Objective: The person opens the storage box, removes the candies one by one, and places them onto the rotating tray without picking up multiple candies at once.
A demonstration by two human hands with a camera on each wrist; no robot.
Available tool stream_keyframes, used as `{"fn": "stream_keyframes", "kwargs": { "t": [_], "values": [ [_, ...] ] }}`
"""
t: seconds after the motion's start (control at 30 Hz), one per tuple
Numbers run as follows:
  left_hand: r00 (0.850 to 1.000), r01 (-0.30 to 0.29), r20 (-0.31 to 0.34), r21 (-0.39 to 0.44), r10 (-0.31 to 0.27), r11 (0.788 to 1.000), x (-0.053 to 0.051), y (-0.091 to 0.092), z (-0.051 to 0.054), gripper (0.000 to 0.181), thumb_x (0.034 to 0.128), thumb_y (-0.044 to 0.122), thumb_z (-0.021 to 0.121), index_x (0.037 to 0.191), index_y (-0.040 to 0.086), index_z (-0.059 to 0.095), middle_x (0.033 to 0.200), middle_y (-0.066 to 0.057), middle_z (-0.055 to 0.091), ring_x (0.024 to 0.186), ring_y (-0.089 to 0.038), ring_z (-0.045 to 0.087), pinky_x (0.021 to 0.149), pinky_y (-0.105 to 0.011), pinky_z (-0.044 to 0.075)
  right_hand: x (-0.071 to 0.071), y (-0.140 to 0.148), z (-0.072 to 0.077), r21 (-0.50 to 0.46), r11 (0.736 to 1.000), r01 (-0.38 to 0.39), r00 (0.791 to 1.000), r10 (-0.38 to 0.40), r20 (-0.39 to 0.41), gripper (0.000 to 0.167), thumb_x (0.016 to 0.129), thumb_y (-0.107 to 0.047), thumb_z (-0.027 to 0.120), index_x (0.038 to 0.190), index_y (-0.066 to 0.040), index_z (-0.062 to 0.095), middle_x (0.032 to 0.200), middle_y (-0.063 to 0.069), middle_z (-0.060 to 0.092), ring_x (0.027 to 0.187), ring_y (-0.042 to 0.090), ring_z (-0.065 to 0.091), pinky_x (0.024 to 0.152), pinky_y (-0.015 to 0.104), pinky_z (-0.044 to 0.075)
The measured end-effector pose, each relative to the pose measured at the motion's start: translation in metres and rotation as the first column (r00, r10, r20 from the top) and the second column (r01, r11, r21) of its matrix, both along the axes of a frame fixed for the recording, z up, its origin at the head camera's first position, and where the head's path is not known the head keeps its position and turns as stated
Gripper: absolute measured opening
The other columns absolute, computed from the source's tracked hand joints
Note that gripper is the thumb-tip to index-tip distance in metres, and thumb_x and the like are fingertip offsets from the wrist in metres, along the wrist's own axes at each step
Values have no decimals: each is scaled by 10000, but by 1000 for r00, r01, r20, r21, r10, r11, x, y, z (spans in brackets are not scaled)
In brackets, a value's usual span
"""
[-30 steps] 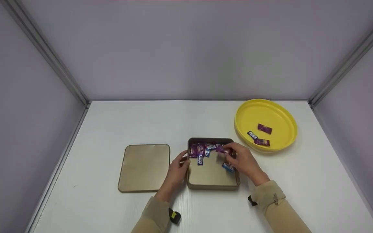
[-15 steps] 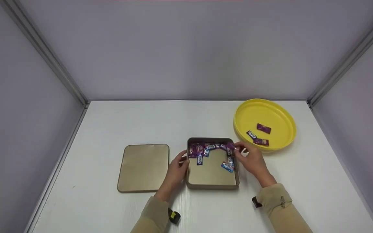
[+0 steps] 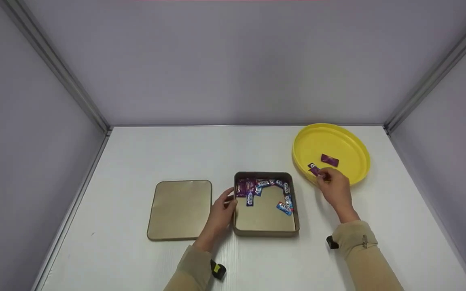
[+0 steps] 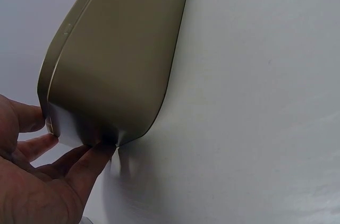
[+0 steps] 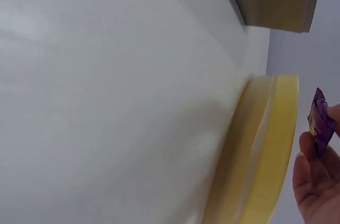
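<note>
My right hand (image 3: 335, 190) is at the near edge of the yellow plate (image 3: 350, 141). It pinches a purple wrapped candy (image 5: 320, 120) between thumb and finger, plain in the right wrist view. A dark blue wrapped candy (image 3: 312, 165) shows just beyond the fingers, and another purple candy (image 3: 329, 160) lies on the plate. Part of the plate is hidden behind the hand. At the left wall of a gold tin box (image 3: 263, 220), my left hand (image 3: 219, 212) grips the side, thumb at the rim. Several purple and blue wrapped candies (image 3: 250, 186) line the tin's far and right sides.
A flat gold lid (image 3: 180, 210) lies on the white table (image 3: 200, 153) to the left of the tin. Grey panels (image 3: 233, 60) enclose the table at the back and both sides.
My right hand has moved from the tin's right side to the plate, carrying a purple candy out of the tin. The left hand and the tin stay in place.
</note>
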State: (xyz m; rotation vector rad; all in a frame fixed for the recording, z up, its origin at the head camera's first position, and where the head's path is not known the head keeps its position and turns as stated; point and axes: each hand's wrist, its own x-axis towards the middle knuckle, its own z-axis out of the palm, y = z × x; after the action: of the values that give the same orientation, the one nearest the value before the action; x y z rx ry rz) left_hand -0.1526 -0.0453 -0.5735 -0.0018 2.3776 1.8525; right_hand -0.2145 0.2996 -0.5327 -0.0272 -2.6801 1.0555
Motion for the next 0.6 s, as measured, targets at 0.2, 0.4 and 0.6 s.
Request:
{"fn": "stream_keyframes", "kwargs": {
  "t": [0.2, 0.4, 0.6],
  "values": [
    [1000, 2, 4, 9, -2, 1000, -1, 0, 0, 456, 1008, 80, 512, 1456, 33, 440, 1288, -244, 571, 1138, -356, 587, 980, -443, 479, -13, 16, 7, 27, 996, 85, 977, -89, 192, 225, 929, -92, 580, 1103, 31, 651, 1021, 173, 627, 929, 296, 558, 814, 401, 495],
    [1000, 8, 9, 4, -8, 1000, -1, 0, 0, 458, 1009, 82, 512, 1459, 43, 439, 1291, -238, 568, 1136, -344, 587, 972, -441, 484, -20, 21, 9, 69, 990, 125, 953, -139, 270, 246, 938, -89, 557, 1112, 38, 675, 1049, 187, 643, 960, 310, 560, 867, 437, 492],
    [1000, 7, -3, 9, -6, 1000, 0, 0, 0, 456, 1002, 76, 522, 1450, 28, 447, 1277, -254, 573, 1122, -359, 594, 952, -444, 497, -24, 26, 8, 87, 986, 139, 953, -157, 258, 258, 950, -77, 529, 1091, 41, 711, 1070, 199, 674, 1005, 322, 591, 906, 462, 494]
  ]
}}
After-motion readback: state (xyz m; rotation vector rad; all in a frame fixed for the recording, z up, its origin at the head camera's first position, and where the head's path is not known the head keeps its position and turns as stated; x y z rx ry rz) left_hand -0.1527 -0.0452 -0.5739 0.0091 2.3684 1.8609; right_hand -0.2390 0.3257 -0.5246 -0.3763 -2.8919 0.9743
